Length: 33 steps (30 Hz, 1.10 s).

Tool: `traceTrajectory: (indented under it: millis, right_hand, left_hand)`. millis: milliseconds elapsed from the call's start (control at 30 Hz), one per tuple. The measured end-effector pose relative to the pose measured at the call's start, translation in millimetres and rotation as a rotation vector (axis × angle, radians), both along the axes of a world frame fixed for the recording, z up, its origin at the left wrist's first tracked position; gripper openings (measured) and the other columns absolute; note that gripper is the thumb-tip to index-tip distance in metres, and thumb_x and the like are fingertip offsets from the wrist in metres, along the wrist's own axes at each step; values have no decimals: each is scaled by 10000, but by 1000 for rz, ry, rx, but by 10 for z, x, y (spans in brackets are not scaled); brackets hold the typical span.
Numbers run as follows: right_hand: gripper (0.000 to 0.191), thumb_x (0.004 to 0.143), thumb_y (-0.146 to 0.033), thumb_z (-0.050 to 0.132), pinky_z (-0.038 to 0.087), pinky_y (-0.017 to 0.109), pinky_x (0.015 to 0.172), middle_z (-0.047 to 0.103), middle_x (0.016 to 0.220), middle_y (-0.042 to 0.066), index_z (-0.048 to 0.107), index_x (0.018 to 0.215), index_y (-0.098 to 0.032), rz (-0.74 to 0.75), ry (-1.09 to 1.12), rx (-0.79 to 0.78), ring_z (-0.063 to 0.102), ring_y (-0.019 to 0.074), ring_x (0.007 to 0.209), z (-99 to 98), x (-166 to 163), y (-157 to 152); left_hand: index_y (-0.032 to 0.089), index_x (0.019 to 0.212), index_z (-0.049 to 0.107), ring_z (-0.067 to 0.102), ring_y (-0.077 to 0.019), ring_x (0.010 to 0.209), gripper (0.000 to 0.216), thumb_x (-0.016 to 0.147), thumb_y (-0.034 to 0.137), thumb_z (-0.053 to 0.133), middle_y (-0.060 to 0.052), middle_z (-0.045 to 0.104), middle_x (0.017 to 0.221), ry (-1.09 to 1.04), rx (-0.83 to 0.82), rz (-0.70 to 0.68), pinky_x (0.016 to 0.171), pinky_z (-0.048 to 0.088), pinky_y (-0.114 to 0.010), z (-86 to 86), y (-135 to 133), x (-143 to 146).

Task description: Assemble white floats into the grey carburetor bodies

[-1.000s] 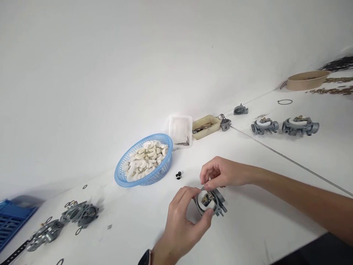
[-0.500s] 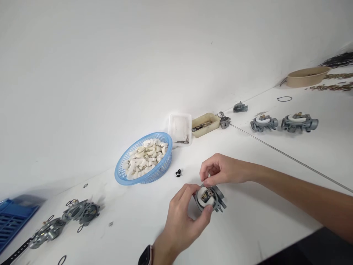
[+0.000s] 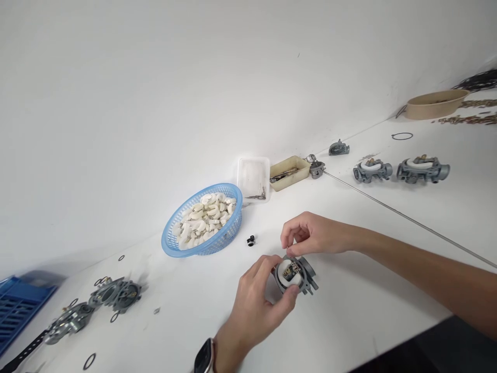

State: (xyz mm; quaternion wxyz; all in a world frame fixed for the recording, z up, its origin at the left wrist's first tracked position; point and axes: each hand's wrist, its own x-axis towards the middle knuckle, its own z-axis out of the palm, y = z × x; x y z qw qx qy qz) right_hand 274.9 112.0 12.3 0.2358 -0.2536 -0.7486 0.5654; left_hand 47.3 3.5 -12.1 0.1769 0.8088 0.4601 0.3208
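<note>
A grey metal carburetor (image 3: 308, 277) lies on the white table with its inside facing up, showing brass parts and a white float (image 3: 284, 268). My left hand (image 3: 258, 300) grips it from the left, the thumb at the near side of the float and the fingers at the far side. My right hand (image 3: 310, 235) is closed in a pinch just above the carburetor's far edge. Whatever sits between its fingertips is too small to make out. Beyond my left hand lies a small black clamp-like part (image 3: 250, 241).
A blue basket (image 3: 166, 241) of white floats stands behind, beside a white tray (image 3: 253, 173) and a cream tray (image 3: 301, 178) with thin metal pieces. Other carburetors lie right (image 3: 423, 170) and left (image 3: 114, 294). A thin rod (image 3: 388, 208) crosses the table.
Both hands keep almost the same hold on the carburetor. The whole view has shifted slightly; no object has clearly moved on the table.
</note>
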Motion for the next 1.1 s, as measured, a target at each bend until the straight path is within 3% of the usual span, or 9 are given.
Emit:
traceTrajectory:
  millis: [233,367,533,767,1100]
  right_hand:
    - [170,827,-305,823,368,264,599,727,777,-8,732,914,-190,39,14,-64,521,111,640,-15,-16,-7]
    - [183,825,-323,834,353,270,585,729,762,-7,738,903,-187,34,11,-74,480,102,606,-18,-14,-15]
    - [260,813,-307,838,421,295,645,761,814,5,713,1020,-212,23,56,-137,592,148,679,-35,-8,3]
    - [172,826,-270,809,393,282,630,726,820,3,708,940,-192,47,30,-82,531,119,657,-36,10,21]
    - [219,811,-345,831,329,267,576,660,749,-17,714,879,-174,61,-11,-59,409,98,614,20,-9,-8]
  left_hand:
    - [234,1214,612,651,-196,859,278,975,372,640,-34,712,1013,55,-45,17,744,503,-309,7,-6,-12]
    - [234,1186,610,661,-193,847,262,973,384,640,-29,715,1014,60,-75,15,724,500,-300,24,-6,-9]
    - [236,1228,602,646,-194,821,300,971,388,632,-22,716,965,89,-70,20,704,486,-295,8,1,-16]
    - [232,1195,601,672,-202,840,279,972,396,636,-35,744,998,73,-79,11,711,508,-297,21,7,-20]
    - [239,1248,600,666,-204,825,319,981,411,625,-35,742,1005,85,-88,1,730,517,-310,17,14,-34]
